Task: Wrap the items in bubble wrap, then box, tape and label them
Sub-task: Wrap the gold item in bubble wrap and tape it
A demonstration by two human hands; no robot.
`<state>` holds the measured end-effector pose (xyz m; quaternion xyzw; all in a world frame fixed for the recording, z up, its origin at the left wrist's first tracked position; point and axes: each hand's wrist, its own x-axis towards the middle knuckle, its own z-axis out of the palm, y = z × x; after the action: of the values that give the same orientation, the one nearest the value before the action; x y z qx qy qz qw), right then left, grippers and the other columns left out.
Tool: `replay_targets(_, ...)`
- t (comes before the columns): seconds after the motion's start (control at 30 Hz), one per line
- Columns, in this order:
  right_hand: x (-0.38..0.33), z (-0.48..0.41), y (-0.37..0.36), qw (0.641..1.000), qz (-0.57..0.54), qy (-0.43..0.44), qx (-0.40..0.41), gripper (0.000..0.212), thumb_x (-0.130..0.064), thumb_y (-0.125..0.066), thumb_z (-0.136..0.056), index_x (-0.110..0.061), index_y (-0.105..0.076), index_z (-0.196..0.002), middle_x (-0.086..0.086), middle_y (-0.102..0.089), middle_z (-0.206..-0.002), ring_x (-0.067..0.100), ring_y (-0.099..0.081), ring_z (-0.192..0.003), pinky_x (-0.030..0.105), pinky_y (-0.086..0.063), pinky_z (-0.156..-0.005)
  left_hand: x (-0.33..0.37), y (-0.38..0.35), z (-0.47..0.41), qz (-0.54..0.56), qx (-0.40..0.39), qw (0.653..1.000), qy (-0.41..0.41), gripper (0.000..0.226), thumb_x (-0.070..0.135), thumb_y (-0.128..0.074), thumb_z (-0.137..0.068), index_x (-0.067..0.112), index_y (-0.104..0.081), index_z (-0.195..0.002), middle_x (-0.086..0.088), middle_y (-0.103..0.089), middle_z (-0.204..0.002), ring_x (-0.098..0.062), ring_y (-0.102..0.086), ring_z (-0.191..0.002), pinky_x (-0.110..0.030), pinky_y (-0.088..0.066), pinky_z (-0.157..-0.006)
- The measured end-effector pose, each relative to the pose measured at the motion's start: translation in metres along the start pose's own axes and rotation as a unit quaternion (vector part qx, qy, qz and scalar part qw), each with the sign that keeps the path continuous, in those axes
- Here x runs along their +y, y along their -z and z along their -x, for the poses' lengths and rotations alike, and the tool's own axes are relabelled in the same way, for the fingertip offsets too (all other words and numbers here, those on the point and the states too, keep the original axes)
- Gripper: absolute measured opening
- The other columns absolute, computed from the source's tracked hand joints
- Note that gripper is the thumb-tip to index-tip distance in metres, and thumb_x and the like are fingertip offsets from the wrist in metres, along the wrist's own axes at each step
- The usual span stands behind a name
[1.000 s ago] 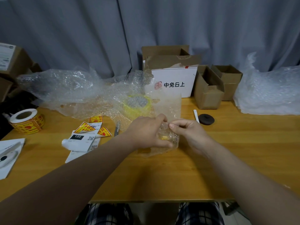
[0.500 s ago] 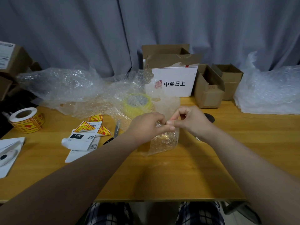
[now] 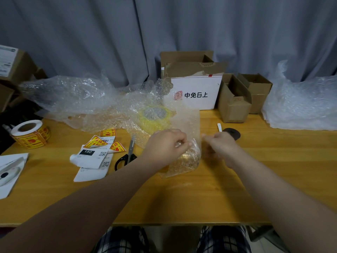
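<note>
A small golden item (image 3: 189, 157) lies on the wooden table (image 3: 182, 201), bundled in a sheet of bubble wrap (image 3: 184, 121) that rises behind it. My left hand (image 3: 166, 146) grips the wrap on top of the bundle, fingers curled. To the right, my right hand (image 3: 219, 145) has its fingertips pinched together at the sheet's right edge. A yellow tape roll (image 3: 155, 116) sits under loose bubble wrap behind the hands. A roll of yellow warning labels (image 3: 30, 133) stands at the far left.
Scissors (image 3: 127, 156), loose yellow stickers (image 3: 102, 141) and printed shipping labels (image 3: 91, 157) lie left of the hands. A white box (image 3: 196, 94) and open cardboard boxes (image 3: 235, 105) stand at the back. A black disc (image 3: 233, 133) and more bubble wrap (image 3: 300, 106) are on the right.
My right hand has drawn away to the right from the top of the bundle. My left hand keeps its hold on the wrapped item, which stays in place.
</note>
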<state>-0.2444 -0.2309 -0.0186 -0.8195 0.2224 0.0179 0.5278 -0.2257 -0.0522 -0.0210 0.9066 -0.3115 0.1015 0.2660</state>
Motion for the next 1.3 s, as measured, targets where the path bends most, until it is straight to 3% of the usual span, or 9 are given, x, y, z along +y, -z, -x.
replay_targets(0.13,-0.012,0.003,-0.009,0.993,-0.001,-0.065,-0.098,0.019,-0.015,-0.066,-0.088,0.001,-0.060,-0.079,0.014,-0.064,-0.070,0.024,-0.062,-0.056,0.028,-0.053,-0.051,0.002,-0.006,0.016,-0.056,0.036,0.996,-0.063,0.032,0.045,-0.048,-0.091,0.023,-0.066,-0.078,0.010,-0.064,-0.080,-0.010,-0.058,-0.076,-0.029,-0.038,-0.078)
replay_targets(0.27,-0.024,0.000,-0.016,0.994,0.004,-0.061,-0.094,0.020,-0.010,-0.068,-0.086,-0.003,-0.056,-0.072,0.011,-0.057,-0.063,0.021,-0.054,-0.050,0.022,-0.043,-0.041,0.004,-0.009,0.029,-0.086,0.077,0.986,-0.120,0.033,0.044,-0.047,-0.090,0.023,-0.067,-0.073,0.013,-0.065,-0.075,-0.008,-0.060,-0.074,-0.029,-0.041,-0.072)
replay_targets(0.47,-0.021,0.001,-0.031,0.994,-0.018,-0.056,-0.088,0.031,-0.004,-0.058,-0.090,-0.010,-0.045,-0.062,0.006,-0.048,-0.061,0.019,-0.044,-0.055,0.024,-0.035,-0.048,0.001,-0.009,0.028,-0.082,0.073,0.982,-0.156,0.029,0.039,-0.051,-0.089,0.022,-0.069,-0.075,0.012,-0.068,-0.079,-0.010,-0.063,-0.079,-0.031,-0.047,-0.073)
replay_targets(0.67,-0.002,0.001,-0.046,0.975,-0.212,-0.049,-0.053,0.028,-0.018,-0.052,-0.099,-0.012,-0.050,-0.072,0.006,-0.058,-0.066,0.019,-0.056,-0.060,0.029,-0.048,-0.054,0.003,-0.003,0.020,-0.069,0.035,0.988,-0.136,0.035,0.044,-0.045,-0.089,0.021,-0.070,-0.078,0.012,-0.067,-0.081,-0.011,-0.062,-0.079,-0.030,-0.043,-0.076)
replay_targets(0.9,0.000,-0.006,-0.046,0.979,-0.200,0.045,0.010,0.008,-0.011,-0.059,-0.093,-0.013,-0.053,-0.088,0.004,-0.059,-0.075,0.018,-0.056,-0.068,0.031,-0.048,-0.063,0.004,0.001,0.012,0.007,0.024,0.999,-0.043,0.020,0.039,-0.057,-0.090,0.024,-0.064,-0.079,0.012,-0.062,-0.083,-0.004,-0.055,-0.080,-0.029,-0.034,-0.090)
replay_targets(0.97,-0.004,-0.007,-0.039,0.978,-0.196,0.071,0.015,0.021,-0.005,-0.062,-0.089,-0.015,-0.046,-0.098,0.003,-0.058,-0.074,0.014,-0.056,-0.063,0.025,-0.047,-0.058,0.004,0.002,0.008,0.024,0.026,0.999,-0.017,0.017,0.035,-0.059,-0.089,0.027,-0.060,-0.075,0.013,-0.061,-0.082,0.000,-0.052,-0.073,-0.028,-0.034,-0.091)
replay_targets(1.07,-0.006,-0.007,-0.024,0.979,-0.173,0.105,0.002,0.024,0.006,-0.054,-0.089,-0.016,-0.048,-0.083,0.004,-0.055,-0.066,0.012,-0.051,-0.052,0.019,-0.042,-0.048,0.004,0.003,0.001,0.019,0.012,1.000,0.006,0.013,0.031,-0.060,-0.087,0.025,-0.059,-0.076,0.011,-0.061,-0.083,-0.005,-0.054,-0.077,-0.032,-0.034,-0.096)
replay_targets(1.23,0.008,-0.005,-0.011,0.978,-0.154,0.070,-0.122,0.016,-0.012,-0.056,-0.094,-0.019,-0.062,-0.106,0.003,-0.062,-0.102,0.019,-0.057,-0.096,0.026,-0.044,-0.077,0.005,0.006,-0.006,0.006,-0.021,1.000,0.000,0.014,0.030,-0.060,-0.088,0.023,-0.057,-0.077,0.011,-0.060,-0.082,-0.009,-0.055,-0.080,-0.031,-0.033,-0.095)
replay_targets(1.3,0.016,0.000,-0.011,0.994,-0.045,0.092,-0.044,0.021,-0.028,-0.058,-0.094,-0.026,-0.059,-0.115,-0.003,-0.050,-0.117,0.012,-0.052,-0.105,0.023,-0.039,-0.083,0.005,0.006,-0.006,0.005,-0.026,1.000,-0.007,0.013,0.030,-0.060,-0.088,0.022,-0.059,-0.077,0.011,-0.060,-0.081,-0.009,-0.055,-0.079,-0.031,-0.035,-0.094)
